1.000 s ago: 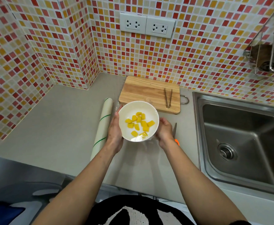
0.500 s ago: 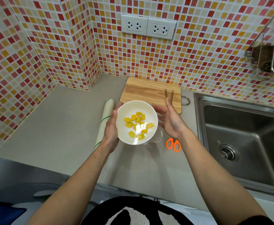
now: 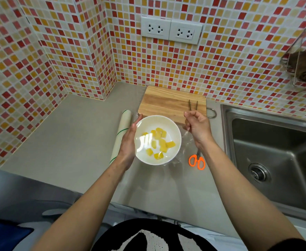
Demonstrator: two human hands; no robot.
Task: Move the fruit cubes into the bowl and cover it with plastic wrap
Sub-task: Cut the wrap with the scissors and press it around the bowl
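— Two hands over one grey surface [image 3: 72,142]. Start with the left hand [image 3: 128,142].
— Left hand: flat against the left side of the white bowl [image 3: 174,127], fingers straight and together, thumb along the rim. It touches the bowl; nothing is curled round it.
— Bowl contents?
— Yellow fruit cubes [image 3: 160,142], all inside the bowl, lying mostly in its right half. A glare patch sits over the left half, which reads as plastic wrap [image 3: 186,140] stretched across the top; a crumpled clear edge of it shows at the bowl's right side and under its near rim.
— Right hand [image 3: 198,127]?
— Just right of the bowl, raised, fingers curled, thumb and forefinger pinched on the clear wrap's edge.
— Other items?
— One roll of wrap [image 3: 120,136], pale with green stripes, lying on the surface just left of the left hand. One wooden cutting board [image 3: 166,102] behind the bowl, against the tiled wall. One pair of metal tongs [image 3: 193,105] on the board's right end, partly hidden by the right hand. One pair of scissors [image 3: 196,161] with orange handles, on the surface near the right forearm. One steel sink [image 3: 275,151] at the right. One double wall socket [image 3: 171,30] above the board.
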